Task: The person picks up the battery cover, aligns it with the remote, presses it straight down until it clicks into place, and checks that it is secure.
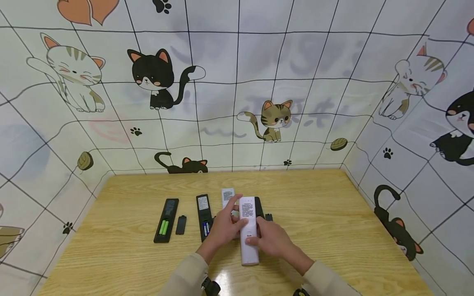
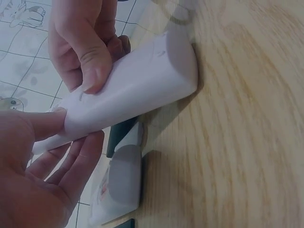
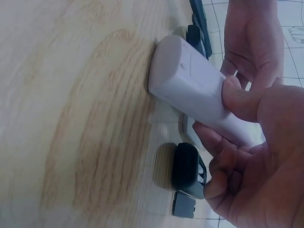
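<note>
- White remote [image 1: 249, 231] is in both hands above the near middle of the tabletop [image 1: 122, 250], its printed back facing up toward the head camera; whether its near end touches the wood, I cannot tell.
- Left hand [image 1: 224, 224] pinches the remote's far half, thumb on the upper face and fingers beneath.
- Right hand [image 1: 275, 239] grips it from the other side, thumb pressed flat on the back, other fingers curled under.
- Partly hidden behind the left hand lies a second white remote [image 1: 227, 194]; a dark remote [image 1: 259, 206] shows behind the held one, with a small black piece [image 1: 268, 217] just beside it.
- Farther left, a black remote [image 1: 170, 209] holds green batteries [image 1: 163, 227], a black cover [image 1: 181, 225] near it.
- Between that cover and the left hand, a labelled black remote [image 1: 204, 213] shows blue batteries [image 1: 206, 229].
</note>
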`<act>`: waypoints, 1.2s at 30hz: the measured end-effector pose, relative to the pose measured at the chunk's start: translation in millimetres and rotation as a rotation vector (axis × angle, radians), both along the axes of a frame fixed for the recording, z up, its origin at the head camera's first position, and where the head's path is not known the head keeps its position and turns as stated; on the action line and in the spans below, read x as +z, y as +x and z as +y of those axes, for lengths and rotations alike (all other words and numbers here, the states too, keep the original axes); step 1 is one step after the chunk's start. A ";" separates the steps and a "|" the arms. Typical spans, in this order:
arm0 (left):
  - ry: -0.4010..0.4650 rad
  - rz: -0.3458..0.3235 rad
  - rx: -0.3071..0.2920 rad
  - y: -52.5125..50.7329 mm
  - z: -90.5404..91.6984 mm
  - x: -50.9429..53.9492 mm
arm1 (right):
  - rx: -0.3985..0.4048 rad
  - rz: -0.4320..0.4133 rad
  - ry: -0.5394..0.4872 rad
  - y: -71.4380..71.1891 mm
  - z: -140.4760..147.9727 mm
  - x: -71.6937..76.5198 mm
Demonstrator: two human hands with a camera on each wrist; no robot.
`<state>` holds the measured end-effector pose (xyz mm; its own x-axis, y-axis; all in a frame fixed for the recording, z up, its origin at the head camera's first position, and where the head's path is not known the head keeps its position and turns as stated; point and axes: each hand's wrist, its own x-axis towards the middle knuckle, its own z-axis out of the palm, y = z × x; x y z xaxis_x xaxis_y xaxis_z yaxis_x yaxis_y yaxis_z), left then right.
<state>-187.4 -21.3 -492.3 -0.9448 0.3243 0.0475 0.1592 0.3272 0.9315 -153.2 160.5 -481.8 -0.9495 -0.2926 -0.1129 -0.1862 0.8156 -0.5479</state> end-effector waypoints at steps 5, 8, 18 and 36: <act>0.000 0.009 -0.015 -0.5 0.2 1.3 | 0.004 0.001 -0.017 0.7 2.3 0.3; 0.003 0.009 -0.018 -0.9 0.4 2.3 | 0.009 0.001 -0.029 0.3 3.8 0.1; 0.042 -0.037 -0.007 -4.1 0.6 5.3 | 0.019 -0.023 -0.055 -4.1 8.1 4.5; 0.104 -0.035 -0.040 -11.9 20.2 15.2 | -0.016 -0.008 -0.130 -8.7 26.6 10.4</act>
